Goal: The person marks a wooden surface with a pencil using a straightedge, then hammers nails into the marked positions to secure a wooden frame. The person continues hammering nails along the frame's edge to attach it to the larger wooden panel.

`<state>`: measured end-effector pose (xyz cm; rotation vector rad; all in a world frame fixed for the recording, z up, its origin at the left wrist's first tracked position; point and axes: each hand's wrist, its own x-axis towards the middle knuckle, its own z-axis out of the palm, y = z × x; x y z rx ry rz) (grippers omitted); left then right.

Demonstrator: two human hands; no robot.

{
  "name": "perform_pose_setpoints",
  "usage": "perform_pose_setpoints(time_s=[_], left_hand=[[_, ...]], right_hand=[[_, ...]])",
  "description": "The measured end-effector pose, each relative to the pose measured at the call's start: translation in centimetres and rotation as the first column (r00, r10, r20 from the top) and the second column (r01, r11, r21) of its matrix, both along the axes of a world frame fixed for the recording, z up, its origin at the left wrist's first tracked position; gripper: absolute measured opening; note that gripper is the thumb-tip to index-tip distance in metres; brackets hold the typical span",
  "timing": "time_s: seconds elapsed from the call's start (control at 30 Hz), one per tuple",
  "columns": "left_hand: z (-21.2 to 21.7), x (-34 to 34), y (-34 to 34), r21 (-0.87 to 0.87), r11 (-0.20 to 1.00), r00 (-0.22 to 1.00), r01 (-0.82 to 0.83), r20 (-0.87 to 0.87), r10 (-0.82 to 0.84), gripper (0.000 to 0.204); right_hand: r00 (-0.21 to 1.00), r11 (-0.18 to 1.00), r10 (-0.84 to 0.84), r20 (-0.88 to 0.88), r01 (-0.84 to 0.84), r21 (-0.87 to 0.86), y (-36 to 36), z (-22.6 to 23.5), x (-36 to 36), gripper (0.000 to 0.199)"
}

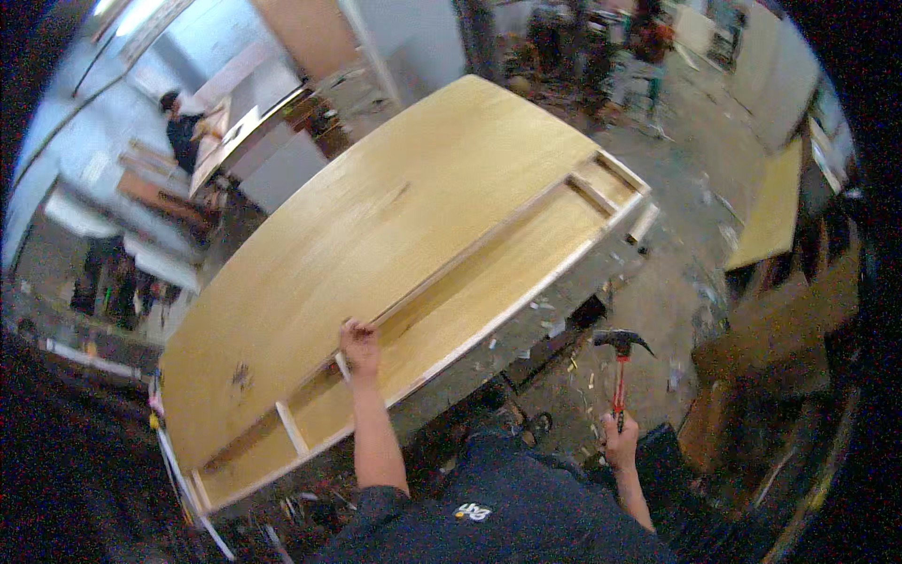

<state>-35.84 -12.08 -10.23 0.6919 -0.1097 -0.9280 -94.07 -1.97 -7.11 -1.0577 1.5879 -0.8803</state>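
My right hand (619, 440) is wrapped round the handle of a claw hammer (621, 376), which has a dark head and a red and black handle. It is held upright to the right of the workbench, apart from the wood. My left hand (360, 350) has its fingers curled on a long wooden strip (451, 268) that runs along a large plywood panel (376, 221). Close by the left wrist, a short crosspiece (342, 367) is partly hidden. Another crosspiece (292, 428) spans between the long strip and the panel's edge strip (470, 344).
Wood scraps litter the floor (648, 291) on the right. Brown boards (775, 329) and a yellowish sheet (772, 211) stand at the far right. Another person (181, 132) is at a table (235, 136) at the back left. A small wood block (643, 226) sits by the panel's right corner.
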Motion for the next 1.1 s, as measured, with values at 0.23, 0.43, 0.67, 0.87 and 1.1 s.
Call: perform_pose_setpoints(time_s=[0.23, 0.43, 0.67, 0.87, 1.1], left_hand=[[2.8, -8.2, -10.7, -0.132, 0.966, 0.943, 0.223, -0.221, -0.248, 0.018], [-0.1, -9.5, -18.6, -0.228, 0.958, 0.88, 0.175, -0.401, -0.256, 0.009], [-3.6, -3.2, -20.1, 0.336, 0.941, 0.771, -0.046, 0.611, -0.18, 0.019], [-3.0, -3.8, -20.7, 0.525, 0.841, 0.877, -0.128, 0.456, -0.151, 0.031], [-2.7, -6.0, -20.6, 0.51, 0.783, 0.894, -0.355, 0.43, 0.125, 0.024]], right_hand=[[0.998, 0.962, -0.01, -0.057, -0.006, -0.273, -6.3, 2.1, -0.4, 0.017], [0.984, 0.991, 0.118, -0.132, -0.11, 0.072, -9.8, 2.0, 0.0, 0.022], [0.898, 0.927, 0.375, -0.229, -0.357, 0.118, -17.3, 3.3, 1.2, 0.037], [0.785, 0.81, 0.579, -0.221, -0.584, 0.05, -27.4, 3.2, -2.6, 0.043], [0.624, 0.629, 0.777, -0.081, -0.772, 0.094, -40.2, 1.6, -12.4, 0.048]])
